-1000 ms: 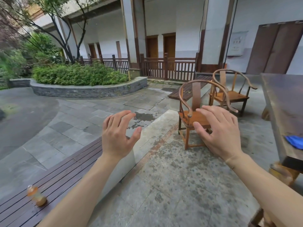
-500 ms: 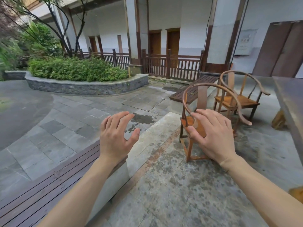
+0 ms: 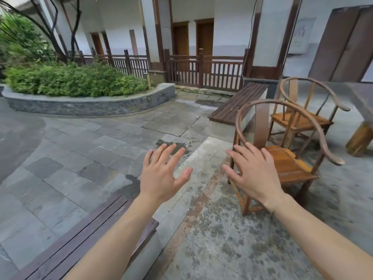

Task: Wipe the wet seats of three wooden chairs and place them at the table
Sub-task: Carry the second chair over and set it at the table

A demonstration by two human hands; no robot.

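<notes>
On the stone-paved courtyard floor (image 3: 232,239), two round-backed wooden chairs stand upright toward the right side of the view. The near chair (image 3: 286,166) rests on mottled grey paving, its curved top rail sweeping from the left post round to a free arm end at the right. Its seat is bare, glossy orange-brown wood; whether it is wet cannot be determined. The far chair (image 3: 302,120) stands behind and to the right of the near one, just beside it, with a small gap between their frames. The table (image 3: 363,102) is only partly visible at the right edge of the view, its grey top beside the far chair and a log-like leg below it.

Both hands are raised, palms down, backs toward the camera. The left hand (image 3: 161,174) hovers over the paving, well apart from either chair, fingers spread and thumb out, holding nothing. The right hand (image 3: 252,174) overlaps the left front part of the near chair in the view; its fingers are spread and grip nothing. Contact with the chair cannot be confirmed.

A slatted wooden bench (image 3: 238,104) runs behind the chairs; a second bench (image 3: 80,239) lies at lower left. A stone-edged planter (image 3: 90,106) with shrubs occupies the upper left.
</notes>
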